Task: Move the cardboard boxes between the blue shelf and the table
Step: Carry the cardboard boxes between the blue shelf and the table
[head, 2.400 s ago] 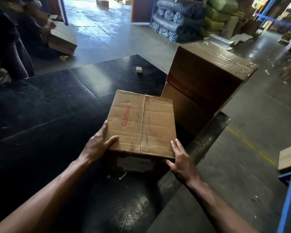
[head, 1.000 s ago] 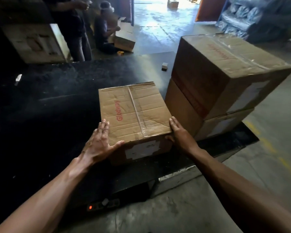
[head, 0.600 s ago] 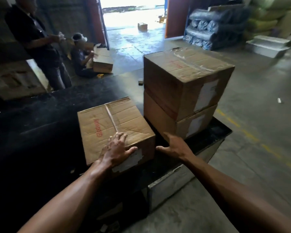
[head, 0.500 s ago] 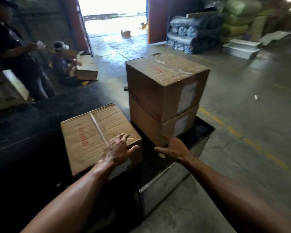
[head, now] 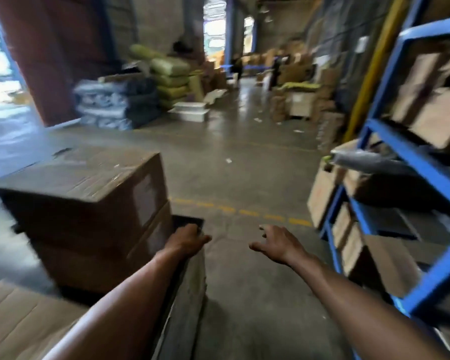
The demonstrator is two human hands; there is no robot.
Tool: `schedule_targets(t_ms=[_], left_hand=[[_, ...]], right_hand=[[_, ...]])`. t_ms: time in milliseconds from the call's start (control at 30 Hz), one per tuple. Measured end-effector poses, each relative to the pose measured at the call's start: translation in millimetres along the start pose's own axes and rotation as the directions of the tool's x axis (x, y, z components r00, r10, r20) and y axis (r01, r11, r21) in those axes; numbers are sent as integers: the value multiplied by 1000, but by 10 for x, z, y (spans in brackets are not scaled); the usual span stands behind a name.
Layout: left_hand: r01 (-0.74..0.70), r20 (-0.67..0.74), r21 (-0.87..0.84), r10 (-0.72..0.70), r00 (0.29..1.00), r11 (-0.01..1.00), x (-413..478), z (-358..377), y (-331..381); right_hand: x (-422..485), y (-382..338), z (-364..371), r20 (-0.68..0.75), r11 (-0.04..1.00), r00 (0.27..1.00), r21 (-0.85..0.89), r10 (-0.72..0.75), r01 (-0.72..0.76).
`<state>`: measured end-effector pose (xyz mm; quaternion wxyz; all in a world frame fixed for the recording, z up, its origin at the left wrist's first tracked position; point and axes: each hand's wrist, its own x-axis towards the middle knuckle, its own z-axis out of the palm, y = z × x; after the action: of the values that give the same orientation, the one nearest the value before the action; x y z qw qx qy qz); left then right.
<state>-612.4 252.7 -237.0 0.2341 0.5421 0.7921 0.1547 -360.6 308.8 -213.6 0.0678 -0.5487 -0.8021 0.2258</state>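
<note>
Cardboard boxes (head: pixel 83 203) sit stacked on the table (head: pixel 190 289), more on the blue shelf (head: pixel 411 162). Left hand (head: pixel 186 240) rests at the corner, right hand (head: pixel 278 244) spread, empty; turning blind risks clipping the frame.

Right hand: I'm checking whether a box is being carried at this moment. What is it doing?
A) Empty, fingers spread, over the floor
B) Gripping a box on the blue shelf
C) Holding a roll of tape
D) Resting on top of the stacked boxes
A: the right hand is open and holds nothing, over the concrete floor, short of the blue shelf.
</note>
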Motion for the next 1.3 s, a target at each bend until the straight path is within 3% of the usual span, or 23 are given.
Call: schedule_targets(t_ms=[133,267,433,600,667,767,900,967,1067,1133,1300], left_hand=[[-224,129,-111,238,963,968,210,284,907],[-462,173,-188,492,853,867,219,659,1902],[-695,239,-224,730,641,683,-217,1053,3178],[-877,260,-280,911,322,390,-1165,1316,4286],[-907,262,-283,934,241,313,-1553,1451,4686],[-938,289,-294,952,97,185,-2117,1651,5224],[-901,238,-431,969,-59,51,-2925,1934,5804],[-879,203,-476,971,-123,-12,-3314,2062,6055],[-840,187,-537,960,-209,-79,-3843,2236,6450],[-801,155,-591,959,-235,-101,-4175,2334,6703],[-741,120,-652,943,-311,-162,-4881,2541,7222]], right_hand=[[-651,694,-557,-189,964,951,-54,246,-260],[-1650,1271,-1097,-388,862,807,-61,445,-504],[-3082,1664,-1656,-551,699,558,66,621,-712],[-4432,1972,-1951,-584,488,291,213,758,-846],[-4958,2022,-2005,-597,432,210,257,774,-864],[-5636,2030,-2076,-640,259,14,291,768,-921],[-6435,2219,-2174,-627,109,-164,374,761,-921],[-6758,2282,-2279,-632,103,-221,435,743,-895],[-7141,2342,-2396,-627,16,-319,468,711,-884],[-7372,2444,-2426,-648,-2,-380,503,660,-864],[-7686,2549,-2570,-662,9,-454,571,596,-821]])
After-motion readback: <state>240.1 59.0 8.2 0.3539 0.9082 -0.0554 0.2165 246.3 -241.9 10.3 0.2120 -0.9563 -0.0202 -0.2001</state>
